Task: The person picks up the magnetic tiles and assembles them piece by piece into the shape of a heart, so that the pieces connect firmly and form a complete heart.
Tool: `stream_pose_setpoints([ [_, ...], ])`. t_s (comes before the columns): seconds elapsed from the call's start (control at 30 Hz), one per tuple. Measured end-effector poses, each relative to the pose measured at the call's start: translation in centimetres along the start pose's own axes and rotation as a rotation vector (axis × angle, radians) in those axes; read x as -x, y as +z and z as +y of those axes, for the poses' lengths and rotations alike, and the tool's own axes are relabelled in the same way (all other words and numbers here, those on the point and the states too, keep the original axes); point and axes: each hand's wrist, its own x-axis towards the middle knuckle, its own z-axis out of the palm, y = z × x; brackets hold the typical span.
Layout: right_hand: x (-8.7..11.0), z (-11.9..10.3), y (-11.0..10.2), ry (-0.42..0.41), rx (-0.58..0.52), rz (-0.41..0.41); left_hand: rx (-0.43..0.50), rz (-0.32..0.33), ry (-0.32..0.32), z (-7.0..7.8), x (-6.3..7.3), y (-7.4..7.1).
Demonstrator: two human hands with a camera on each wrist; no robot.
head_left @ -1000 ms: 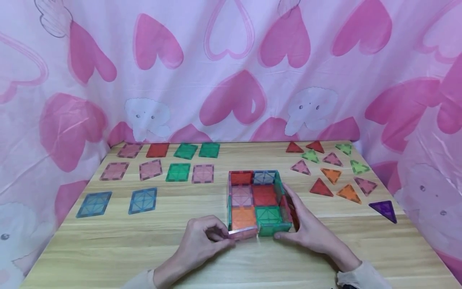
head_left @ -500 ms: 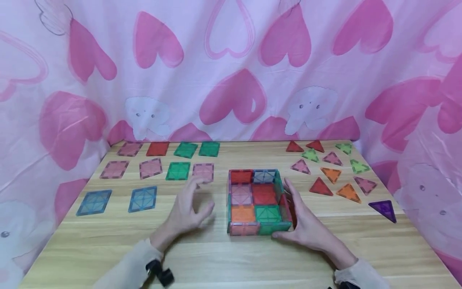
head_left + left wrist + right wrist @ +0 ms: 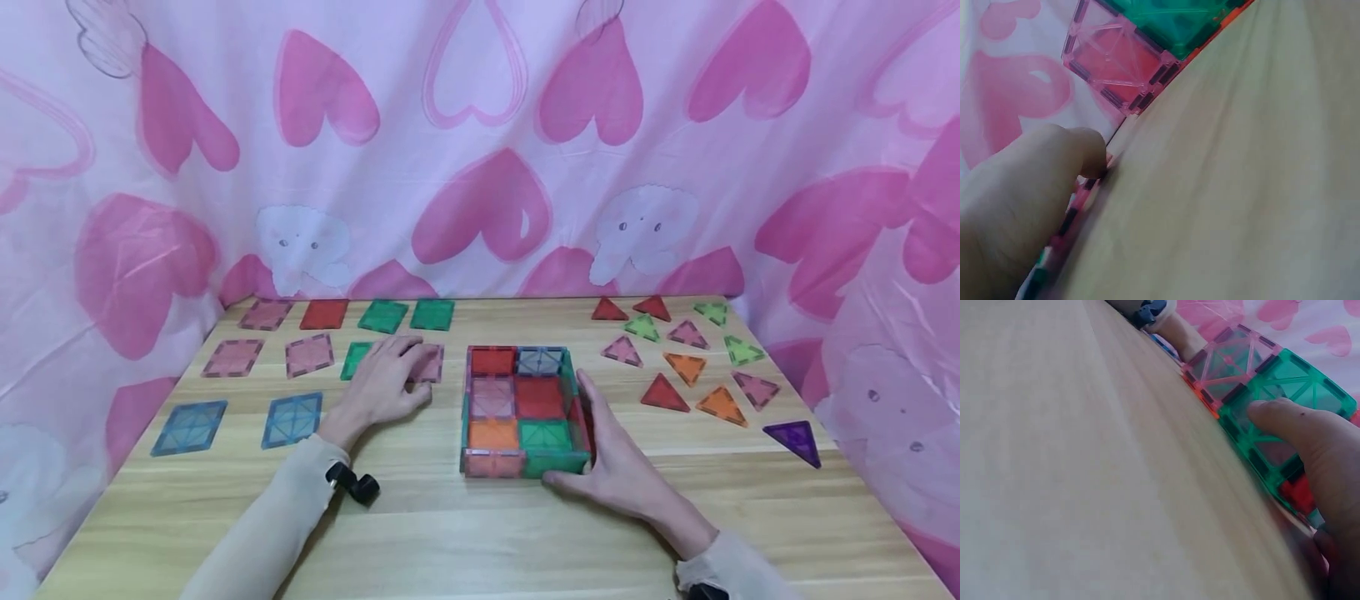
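A box of translucent coloured tiles (image 3: pixel 521 412) is set on the counter (image 3: pixel 450 533), slightly right of and below the frame's centre. Its front right corner is held by the right hand (image 3: pixel 618 467). Left of it, a pink square tile (image 3: pixel 431 367) is touched by the half-open left hand (image 3: pixel 386 379), thumb parted from fingers.

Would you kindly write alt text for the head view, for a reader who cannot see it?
A person's right hand holds an open, multicoloured tile box on a wooden table, while the left hand partly covers a pink square tile. Other square tiles lie to the left, triangular tiles to the right.
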Motion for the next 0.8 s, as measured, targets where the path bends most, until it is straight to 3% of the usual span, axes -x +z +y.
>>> stream_pose_setpoints([
  [0.2, -0.6, -0.1, 0.1, 0.015, 0.037, 0.003, 0.163, -0.046, -0.097, -0.3, -0.8, -1.3],
  [0.3, -0.7, 0.0, 0.1, 0.032, 0.046, -0.006, 0.238, 0.005, -0.148, -0.3, -1.2, -1.9],
  [0.4, -0.7, 0.0, -0.1, 0.046, 0.045, -0.009, 0.317, 0.11, -0.149, 0.6, -2.3, -2.9],
  [0.5, -0.5, 0.0, -0.3, 0.051, 0.049, -0.007, 0.425, 0.181, -0.114, 2.7, -3.9, -4.2],
  [0.57, -0.5, 0.0, -0.4, 0.047, 0.052, -0.008, 0.488, 0.18, -0.076, 4.8, -5.1, -4.7],
  [0.7, -0.5, 0.0, -0.4, 0.031, 0.069, -0.01, 0.531, 0.072, 0.017, 9.4, -7.5, -4.7],
  [0.8, -0.7, -0.1, -0.1, 0.024, 0.069, -0.014, 0.48, -0.015, 0.095, 11.8, -8.9, -4.1],
])
